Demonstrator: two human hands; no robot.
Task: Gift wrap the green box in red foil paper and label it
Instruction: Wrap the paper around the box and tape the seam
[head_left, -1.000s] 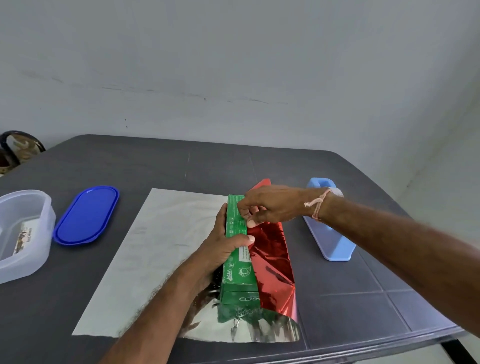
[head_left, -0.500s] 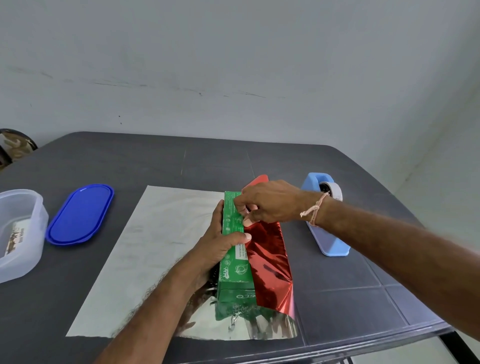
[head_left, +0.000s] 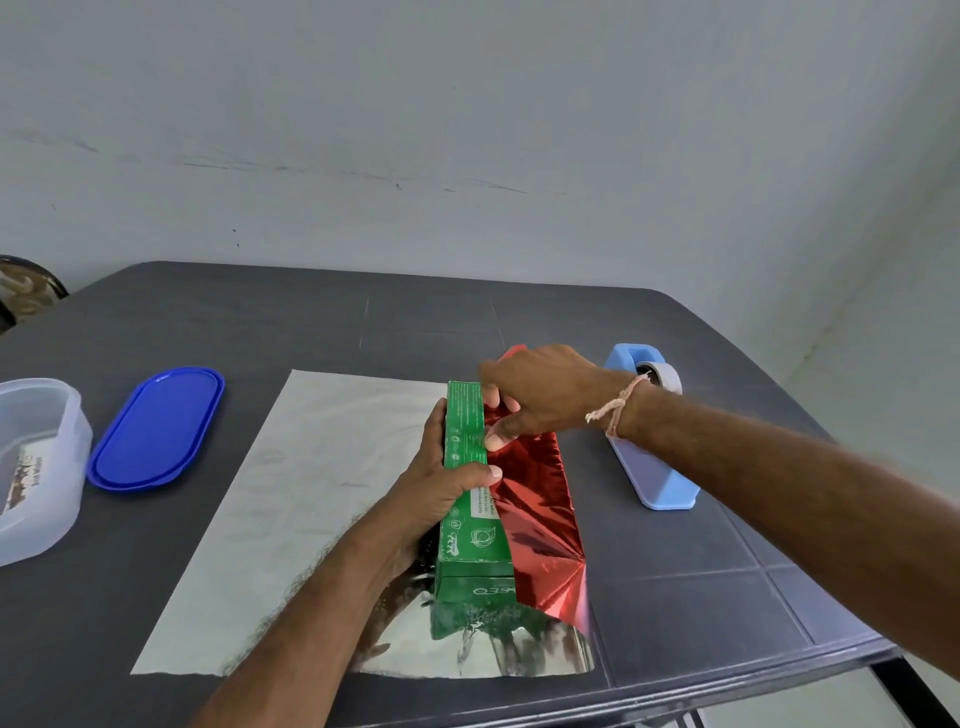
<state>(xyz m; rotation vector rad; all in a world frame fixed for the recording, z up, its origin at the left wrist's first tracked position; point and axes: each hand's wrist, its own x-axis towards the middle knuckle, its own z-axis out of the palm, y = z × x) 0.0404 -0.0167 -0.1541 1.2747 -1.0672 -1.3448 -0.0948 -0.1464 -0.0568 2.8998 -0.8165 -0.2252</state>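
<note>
Leftmost, a clear plastic tub (head_left: 36, 467) and a blue oval lid (head_left: 156, 428) sit on the dark grey table (head_left: 363, 312), apart from the work. Next lies the sheet of red foil paper (head_left: 311, 493), silver side up, with the long green cardboard box (head_left: 467, 467) standing on edge near its right margin. The left hand (head_left: 436, 493) wraps round the box, thumb over its top. The right hand (head_left: 540, 395) pinches the raised red flap (head_left: 535, 499) against the box's upper edge. This looks like the first fold; next it likely wants tape from the blue tape dispenser (head_left: 649, 467) nearby.
</note>
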